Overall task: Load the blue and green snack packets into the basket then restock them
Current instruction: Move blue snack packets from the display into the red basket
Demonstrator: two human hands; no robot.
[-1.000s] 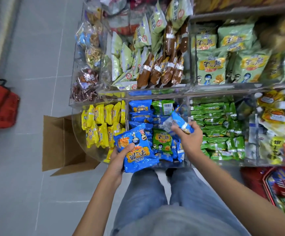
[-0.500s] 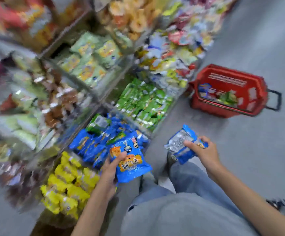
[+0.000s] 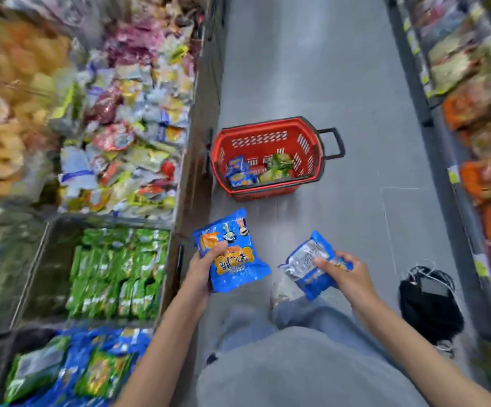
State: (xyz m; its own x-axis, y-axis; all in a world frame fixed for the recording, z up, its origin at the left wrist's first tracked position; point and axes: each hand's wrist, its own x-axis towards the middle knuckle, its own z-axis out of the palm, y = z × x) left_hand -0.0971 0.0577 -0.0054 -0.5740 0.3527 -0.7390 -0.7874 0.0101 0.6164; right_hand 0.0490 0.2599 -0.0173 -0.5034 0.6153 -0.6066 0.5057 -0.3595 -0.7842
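Blue foil fills both hands: the left hand (image 3: pixel 201 268) grips a blue snack packet (image 3: pixel 232 254), printed face up, and the right hand (image 3: pixel 344 274) pinches a second blue packet (image 3: pixel 308 265) showing its silvery back. The red basket (image 3: pixel 267 141) stands on the floor straight ahead, apart from both, with blue and green packets inside. The left packet's long axis points roughly at it, and that hand looks nearer.
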